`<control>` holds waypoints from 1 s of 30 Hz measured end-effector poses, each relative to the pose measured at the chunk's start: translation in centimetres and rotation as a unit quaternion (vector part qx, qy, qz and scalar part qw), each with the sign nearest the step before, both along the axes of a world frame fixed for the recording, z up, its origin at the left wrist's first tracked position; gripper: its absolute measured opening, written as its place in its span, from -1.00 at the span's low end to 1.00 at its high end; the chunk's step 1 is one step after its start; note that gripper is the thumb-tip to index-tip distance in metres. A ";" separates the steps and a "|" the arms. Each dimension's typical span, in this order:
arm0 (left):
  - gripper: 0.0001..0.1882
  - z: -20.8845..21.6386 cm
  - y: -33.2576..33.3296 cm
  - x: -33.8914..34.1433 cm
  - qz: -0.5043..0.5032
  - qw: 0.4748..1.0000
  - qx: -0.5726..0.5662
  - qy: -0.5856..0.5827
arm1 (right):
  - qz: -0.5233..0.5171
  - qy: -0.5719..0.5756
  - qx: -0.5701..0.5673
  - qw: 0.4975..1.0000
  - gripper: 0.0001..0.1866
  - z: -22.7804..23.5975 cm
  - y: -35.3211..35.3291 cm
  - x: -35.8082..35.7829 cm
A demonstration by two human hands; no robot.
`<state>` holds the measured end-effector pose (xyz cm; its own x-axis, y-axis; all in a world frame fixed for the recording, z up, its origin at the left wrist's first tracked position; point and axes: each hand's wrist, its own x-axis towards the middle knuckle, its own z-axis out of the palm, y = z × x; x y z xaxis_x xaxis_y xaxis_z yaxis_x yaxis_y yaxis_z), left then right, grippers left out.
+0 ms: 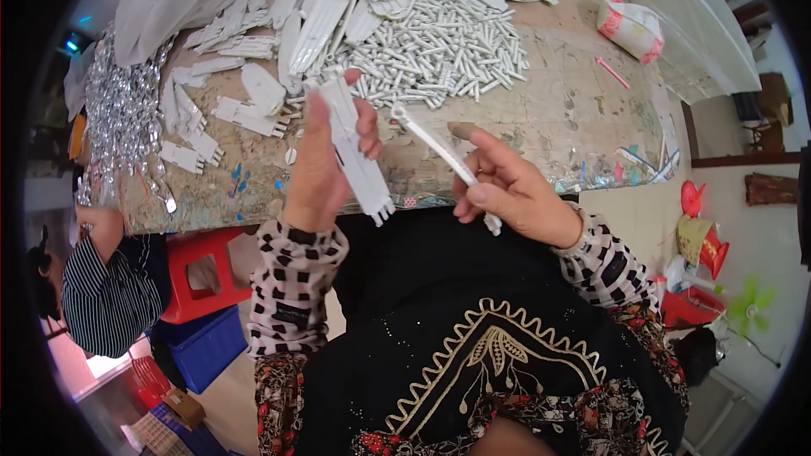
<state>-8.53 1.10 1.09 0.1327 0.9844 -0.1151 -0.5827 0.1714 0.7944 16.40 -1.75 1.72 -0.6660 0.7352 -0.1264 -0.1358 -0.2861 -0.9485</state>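
Observation:
My left hand (pixel 319 160) holds a flat white plastic part (pixel 359 165) upright over the table's near edge, thumb on one side and fingers behind. Short prongs stick out of the part's lower end. To its right, my right hand (pixel 524 198) grips a long, narrow white plastic strip (pixel 435 145) between thumb and fingers. A small ring shows at the strip's upper end, which points toward the left hand; the two parts are apart. Beyond both hands lies a heap of small white pegs (pixel 452 42). Larger rounded white panels (pixel 323 29) are piled beside it, with pronged pieces (pixel 241 114) scattered to the left.
Silvery strips (pixel 127 118) hang at the worn table's (pixel 583 110) left end. A white-and-pink packet (pixel 632 29) and a pink stick (pixel 612 73) lie at right. Below left are a red stool (pixel 190 287), a blue crate (pixel 203 350) and another person's striped sleeve (pixel 110 295).

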 end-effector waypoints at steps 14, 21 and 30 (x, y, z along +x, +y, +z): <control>-0.40 0.4 -2.1 5.1 0.009 0.995 0.091 -0.035 | -0.087 -0.208 0.360 0.906 -0.33 0.4 -0.4 -0.6; -0.39 -0.3 -2.7 3.9 -0.027 0.995 0.098 0.006 | -0.036 -0.268 0.372 0.888 -0.31 0.6 -0.7 -0.4; -0.41 -0.5 -3.0 4.6 -0.022 0.998 0.064 -0.003 | -0.027 -0.253 0.352 0.901 -0.25 0.7 -1.1 -0.9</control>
